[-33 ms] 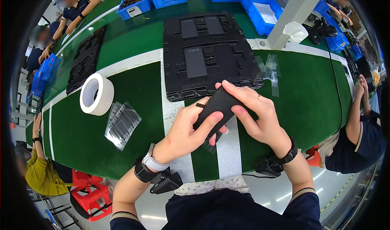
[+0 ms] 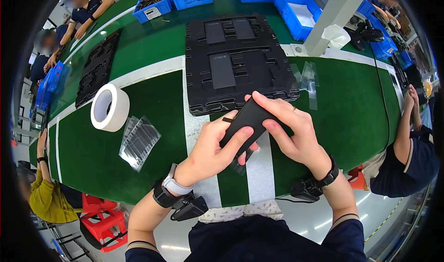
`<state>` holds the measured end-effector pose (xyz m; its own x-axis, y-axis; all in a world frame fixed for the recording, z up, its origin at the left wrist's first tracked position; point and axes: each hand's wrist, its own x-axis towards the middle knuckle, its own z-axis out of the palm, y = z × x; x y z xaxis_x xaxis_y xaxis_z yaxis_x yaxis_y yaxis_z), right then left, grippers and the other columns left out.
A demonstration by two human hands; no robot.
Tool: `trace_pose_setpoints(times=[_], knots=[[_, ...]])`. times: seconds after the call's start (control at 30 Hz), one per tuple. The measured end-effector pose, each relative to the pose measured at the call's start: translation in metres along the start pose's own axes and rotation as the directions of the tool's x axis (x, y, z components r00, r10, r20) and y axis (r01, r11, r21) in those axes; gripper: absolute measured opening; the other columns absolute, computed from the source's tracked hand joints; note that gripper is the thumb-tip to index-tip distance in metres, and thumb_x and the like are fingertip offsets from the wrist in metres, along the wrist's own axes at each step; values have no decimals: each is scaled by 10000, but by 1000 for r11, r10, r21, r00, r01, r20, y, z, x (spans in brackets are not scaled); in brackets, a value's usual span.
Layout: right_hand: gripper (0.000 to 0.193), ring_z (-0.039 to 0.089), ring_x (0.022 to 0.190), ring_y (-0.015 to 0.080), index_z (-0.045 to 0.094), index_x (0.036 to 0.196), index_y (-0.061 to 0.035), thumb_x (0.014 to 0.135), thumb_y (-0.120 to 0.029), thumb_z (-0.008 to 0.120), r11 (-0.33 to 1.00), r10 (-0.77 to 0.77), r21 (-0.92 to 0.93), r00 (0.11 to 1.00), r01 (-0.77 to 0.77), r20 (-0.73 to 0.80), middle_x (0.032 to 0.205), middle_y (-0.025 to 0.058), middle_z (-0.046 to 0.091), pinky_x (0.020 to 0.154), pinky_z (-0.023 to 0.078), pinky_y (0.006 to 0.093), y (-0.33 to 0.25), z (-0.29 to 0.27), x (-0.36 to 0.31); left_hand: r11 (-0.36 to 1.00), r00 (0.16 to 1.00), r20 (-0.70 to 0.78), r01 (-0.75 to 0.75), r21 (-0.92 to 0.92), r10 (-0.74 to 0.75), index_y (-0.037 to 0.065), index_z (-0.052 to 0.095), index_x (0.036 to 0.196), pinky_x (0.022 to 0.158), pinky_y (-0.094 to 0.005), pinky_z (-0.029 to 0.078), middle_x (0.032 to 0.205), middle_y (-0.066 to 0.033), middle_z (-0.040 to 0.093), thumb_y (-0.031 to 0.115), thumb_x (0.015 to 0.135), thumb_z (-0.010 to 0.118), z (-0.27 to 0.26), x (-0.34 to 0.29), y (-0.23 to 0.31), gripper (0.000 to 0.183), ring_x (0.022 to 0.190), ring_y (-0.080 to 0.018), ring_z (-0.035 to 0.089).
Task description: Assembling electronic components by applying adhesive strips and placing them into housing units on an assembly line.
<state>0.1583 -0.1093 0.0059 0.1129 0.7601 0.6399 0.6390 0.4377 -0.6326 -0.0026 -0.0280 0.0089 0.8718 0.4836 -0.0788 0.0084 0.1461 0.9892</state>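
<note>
Between my hands, tilted above the table's near side, is a flat black rectangular pack (image 2: 252, 123) with a short dark tab at its left edge. My left hand (image 2: 215, 146) is closed around its lower left part, thumb on top and fingertips showing beneath. My right hand (image 2: 291, 130) grips the upper right end, fingers over the far edge and thumb near the right side. Just beyond lies a black moulded tray (image 2: 263, 72), holding several similar dark flat packs (image 2: 222, 71) in its pockets. Partly hidden under my hands, a dark clear-edged strip (image 2: 239, 168) lies on the table.
On the left are a white tape roll (image 2: 111, 108) and clear plastic strips (image 2: 140, 141). More clear strips (image 2: 309, 84) lie right of the tray. Blue bins (image 2: 296, 14) and a grey post (image 2: 335, 19) stand at the back. Other people sit around the green table (image 2: 351, 114).
</note>
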Motion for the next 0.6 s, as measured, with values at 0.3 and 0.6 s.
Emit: trace_pose_setpoints(times=[0.3, 0.6], knots=[[223, 590, 670, 105, 655, 976, -2, 754, 9, 651, 825, 271, 518, 963, -228, -8, 793, 63, 660, 617, 460, 224, 2, -5, -6, 973, 980, -46, -186, 136, 194, -24, 575, 866, 496, -216, 437, 767, -56, 604, 110, 883, 529, -2, 3, -7, 143, 554, -90, 584], [78, 554, 563, 80, 653, 813, 10, 802, -65, 637, 928, 257, 259, 963, -268, 74, 708, 69, 638, 499, 415, 209, 9, -9, -3, 900, 975, -38, -188, 393, 220, -41, 567, 962, 470, -196, 436, 677, -61, 637, 95, 870, 529, -3, 2, -2, 168, 492, -76, 558]])
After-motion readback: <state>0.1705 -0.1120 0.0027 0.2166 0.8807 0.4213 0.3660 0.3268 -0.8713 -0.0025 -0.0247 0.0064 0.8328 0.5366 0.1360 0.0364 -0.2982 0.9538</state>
